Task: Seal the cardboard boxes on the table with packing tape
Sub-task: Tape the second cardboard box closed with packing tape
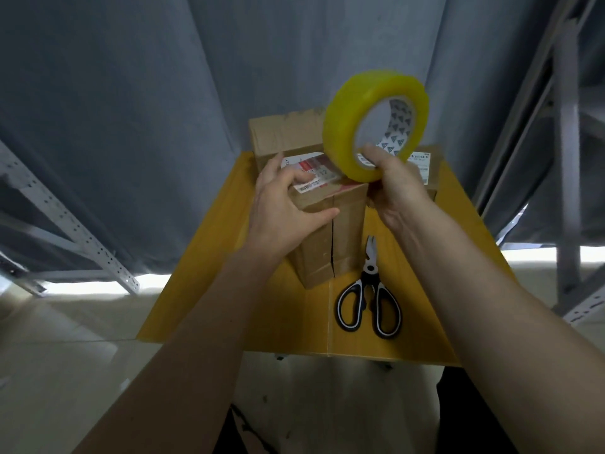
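Right hand (397,185) raised, pinching tape roll (375,124); left hand (284,198) holds box (330,224).

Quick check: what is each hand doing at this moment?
Left hand: fingers curled over the near brown cardboard box, steadying it.
Right hand: gripping the yellow roll of packing tape.
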Available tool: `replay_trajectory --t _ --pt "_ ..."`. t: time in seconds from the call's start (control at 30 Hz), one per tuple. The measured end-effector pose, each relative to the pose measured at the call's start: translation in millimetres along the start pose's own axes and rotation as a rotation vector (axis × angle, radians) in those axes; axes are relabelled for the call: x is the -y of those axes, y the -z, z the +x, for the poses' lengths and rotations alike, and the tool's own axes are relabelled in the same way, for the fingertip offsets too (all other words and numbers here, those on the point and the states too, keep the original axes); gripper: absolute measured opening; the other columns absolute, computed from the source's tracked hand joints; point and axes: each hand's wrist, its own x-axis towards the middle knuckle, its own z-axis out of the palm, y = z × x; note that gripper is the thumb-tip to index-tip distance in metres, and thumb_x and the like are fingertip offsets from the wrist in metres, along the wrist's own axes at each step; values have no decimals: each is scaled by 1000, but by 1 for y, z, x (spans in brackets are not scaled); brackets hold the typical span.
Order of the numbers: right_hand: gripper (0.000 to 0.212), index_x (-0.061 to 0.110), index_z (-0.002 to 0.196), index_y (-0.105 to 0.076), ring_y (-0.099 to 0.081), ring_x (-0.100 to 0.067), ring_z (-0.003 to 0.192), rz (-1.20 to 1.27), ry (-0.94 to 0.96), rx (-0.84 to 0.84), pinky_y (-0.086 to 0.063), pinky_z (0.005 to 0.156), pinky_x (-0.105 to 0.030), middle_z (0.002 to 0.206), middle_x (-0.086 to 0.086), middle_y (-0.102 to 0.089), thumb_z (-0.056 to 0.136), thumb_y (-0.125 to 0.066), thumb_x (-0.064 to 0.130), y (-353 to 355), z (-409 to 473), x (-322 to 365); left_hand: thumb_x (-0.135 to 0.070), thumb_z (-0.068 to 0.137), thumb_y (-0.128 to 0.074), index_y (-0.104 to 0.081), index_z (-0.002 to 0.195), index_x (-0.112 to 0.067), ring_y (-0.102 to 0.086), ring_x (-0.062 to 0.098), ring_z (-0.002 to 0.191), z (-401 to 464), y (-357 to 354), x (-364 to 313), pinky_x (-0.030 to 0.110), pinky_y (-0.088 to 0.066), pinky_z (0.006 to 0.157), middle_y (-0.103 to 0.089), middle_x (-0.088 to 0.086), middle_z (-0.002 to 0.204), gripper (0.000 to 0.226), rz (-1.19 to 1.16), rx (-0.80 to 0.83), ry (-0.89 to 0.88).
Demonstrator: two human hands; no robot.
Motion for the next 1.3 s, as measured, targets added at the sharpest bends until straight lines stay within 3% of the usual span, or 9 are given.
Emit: replay_trajectory --t 0.13,0.2,0.3,0.4,0.53,0.8,1.03,1.2,1.3 --pt "34 12 112 -62 -68 -26 95 -123 104 -76 -57 81 -42 103 -8 -71 81 -71 21 4 2 2 -60 53 -82 -54 112 -23 -45 24 123 21 -1 -27 47 -36 107 -55 0 125 76 256 186 -12" --pt "7 18 88 -68 -69 -24 87 -212 206 -61 -56 77 -40 85 -2 -73 80 -69 20 4 1 3 -65 53 -80 -52 126 -16 -42 26 127 25 -10 -31 44 -30 112 -54 5 128 92 380 194 -19" --pt "12 20 70 -66 -69 -16 65 -288 272 -10 -53 60 -32 59 7 -68 82 -68 19 7 3 12 -64 51 -83 -51 126 -13 -44 26 125 26 -14 -27 41 -32 111 -55 5 126 96 366 115 25" --pt "11 13 85 -64 -68 -14 51 -261 192 5 -50 42 -27 55 3 -68 86 -68 23 11 8 25 -67 49 -82 -43 138 -15 -38 25 132 27 -14 -23 42 -27 114 -48 5 138 110 374 138 31" --pt "40 1 116 -56 -68 -26 53 -161 85 7 -53 42 -35 74 -13 -69 89 -65 29 20 13 25 -73 48 -78 -28 149 -15 -28 27 140 27 -14 -23 44 -20 117 -37 6 150 127 419 179 29" --pt "40 3 125 -54 -70 -33 95 106 -38 -79 -59 70 -50 112 -19 -68 91 -65 20 53 23 -7 -71 49 -79 -27 149 -16 -29 26 138 26 -13 -19 44 -19 116 -37 6 149 125 414 175 26" --pt "42 4 133 -49 -71 -28 91 331 -321 62 -59 74 -48 112 -21 -68 94 -59 17 48 16 -44 -73 55 -75 -23 150 -23 -27 29 136 28 -6 -27 45 -19 113 -32 8 149 119 481 281 -2" --pt "40 5 132 -50 -70 -28 95 348 -290 91 -59 76 -47 114 -19 -68 95 -57 17 52 18 -44 -88 46 -61 -21 150 -32 -20 38 139 49 -6 -47 51 -21 109 -23 13 154 125 589 548 88" --pt "39 6 131 -50 -69 -29 97 342 -260 77 -60 71 -47 113 -19 -68 95 -58 17 52 18 -43 -84 50 -65 -19 150 -39 -17 36 141 49 -16 -50 51 -16 111 -22 10 155 119 579 523 83"
